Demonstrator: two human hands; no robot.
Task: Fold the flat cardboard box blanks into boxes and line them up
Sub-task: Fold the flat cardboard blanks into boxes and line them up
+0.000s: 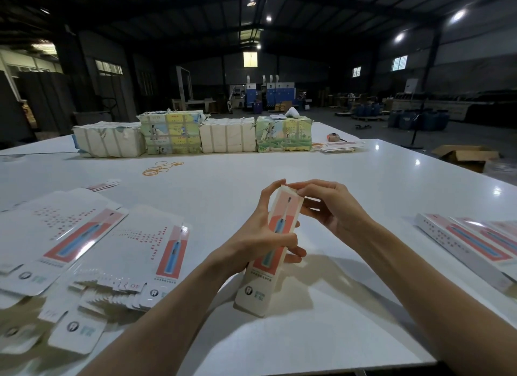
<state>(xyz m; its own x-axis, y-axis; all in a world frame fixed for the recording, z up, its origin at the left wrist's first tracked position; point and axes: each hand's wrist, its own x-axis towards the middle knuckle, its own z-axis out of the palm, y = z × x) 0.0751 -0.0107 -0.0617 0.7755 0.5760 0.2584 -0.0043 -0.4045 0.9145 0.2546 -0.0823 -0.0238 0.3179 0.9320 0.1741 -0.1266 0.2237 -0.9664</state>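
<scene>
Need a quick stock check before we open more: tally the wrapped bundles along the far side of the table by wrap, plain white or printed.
Plain white bundles: 2
Printed bundles: 2
Total: 4

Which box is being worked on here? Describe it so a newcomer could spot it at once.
On the large white table, look front and centre, between the flat blanks at left and the finished boxes lying at right. The box stands tilted on its lower end, left hand gripping its middle, right hand pinching its top. It alone is upright.
</scene>
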